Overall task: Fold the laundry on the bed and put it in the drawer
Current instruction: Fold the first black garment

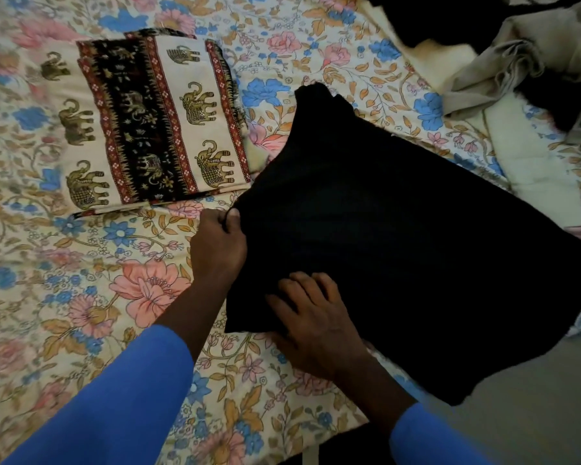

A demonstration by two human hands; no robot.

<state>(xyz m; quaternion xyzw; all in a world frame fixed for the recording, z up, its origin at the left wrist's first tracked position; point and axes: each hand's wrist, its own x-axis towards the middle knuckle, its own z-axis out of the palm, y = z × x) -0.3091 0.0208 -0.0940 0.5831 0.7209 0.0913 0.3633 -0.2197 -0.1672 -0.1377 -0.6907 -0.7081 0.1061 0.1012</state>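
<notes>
Fingertips [230, 218] of the left hand [218, 245] pinch the left edge of the black garment [399, 236], thumb and curled fingers closed on a small tuck of cloth just left of frame centre. The right hand [316, 323], below and to the right of it, lies palm down with its fingers [302, 286] extended and spread. It presses the garment's lower left corner flat and grasps nothing.

The garment lies spread on the floral bedspread [81, 297] and fills the centre and right of the frame. From both hands it runs away to the right. Its long axis appears to run from a narrow end at upper centre down to a broad end at lower right, where it overhangs the bed's edge. The left hand is nearer the narrow end, and the right hand is nearer the broad lower edge.

A fold carrying the pinched edge rightward over the body of the cloth, with the right hand as anchor, seems the step in hand.

In the upper left of the frame, well apart from the hands, lies a folded elephant-print cloth [148, 122], judged to be finished. A heap of unfolded cloth [534, 62] occupies the upper right corner. Blue sleeves [114, 397] enter from the bottom edge. No drawer is in view.
</notes>
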